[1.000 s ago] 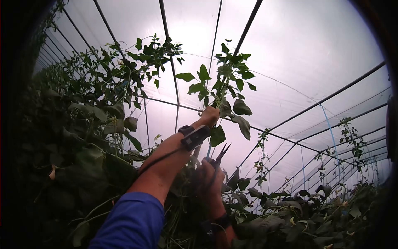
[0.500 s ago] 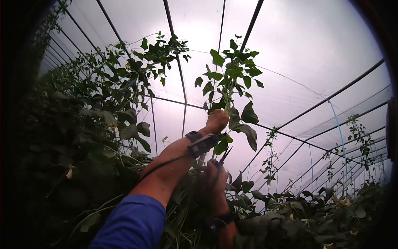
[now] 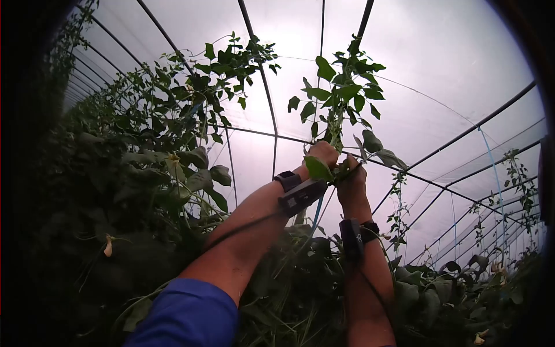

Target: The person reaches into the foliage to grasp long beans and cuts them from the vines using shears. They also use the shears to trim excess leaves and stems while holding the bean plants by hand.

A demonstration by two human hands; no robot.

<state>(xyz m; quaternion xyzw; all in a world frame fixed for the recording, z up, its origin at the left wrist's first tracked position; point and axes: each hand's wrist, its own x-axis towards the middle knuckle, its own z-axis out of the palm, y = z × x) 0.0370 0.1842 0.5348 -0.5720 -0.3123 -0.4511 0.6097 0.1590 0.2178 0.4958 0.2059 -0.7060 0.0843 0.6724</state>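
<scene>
My left hand [image 3: 322, 154] is closed around the stems of a tall leafy vine [image 3: 347, 92], whose top spreads above the fist. My right hand [image 3: 351, 173] is raised just beside it, fingers closed on a thin dark pointed tool [image 3: 354, 168] near the vine's stems and lower leaves. Most of the tool is hidden by the fingers and leaves. A green leaf [image 3: 318, 169] hangs in front of my left hand. Below the hands a blue string [image 3: 318, 213] runs down toward the foliage.
Dense climbing plants [image 3: 144, 156] fill the left side. Low foliage [image 3: 451, 289] spreads at the lower right. Dark metal poles [image 3: 266, 75] cross under the pale plastic roof [image 3: 428, 52]. Another blue string [image 3: 494, 168] hangs at the right.
My right hand has risen with the tool from below to beside my left hand. The held vine and my left hand appear further right and slightly higher in view.
</scene>
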